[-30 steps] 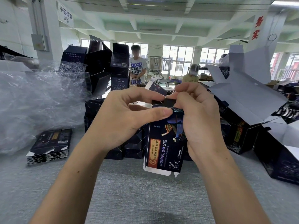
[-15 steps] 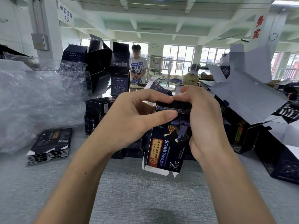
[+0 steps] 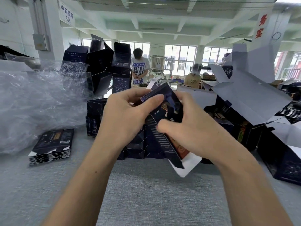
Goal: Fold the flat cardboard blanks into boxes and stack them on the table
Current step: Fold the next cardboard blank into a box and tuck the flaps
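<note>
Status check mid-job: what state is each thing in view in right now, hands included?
Box, tilted, off the table, lower flap open.
Left hand, grips the box's upper end.
Right hand, grips the box's side.
Flat blanks, unfolded, stacked on the table.
Large boxes, flaps open.
Plastic wrap, crumpled.

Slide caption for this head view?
Left hand and right hand grip a tilted dark printed cardboard box over the grey table; flat dark blanks lie stacked left.

Our left hand (image 3: 128, 115) pinches the box (image 3: 169, 103) between thumb and fingers. Our right hand (image 3: 192, 132) curls round it.
</note>
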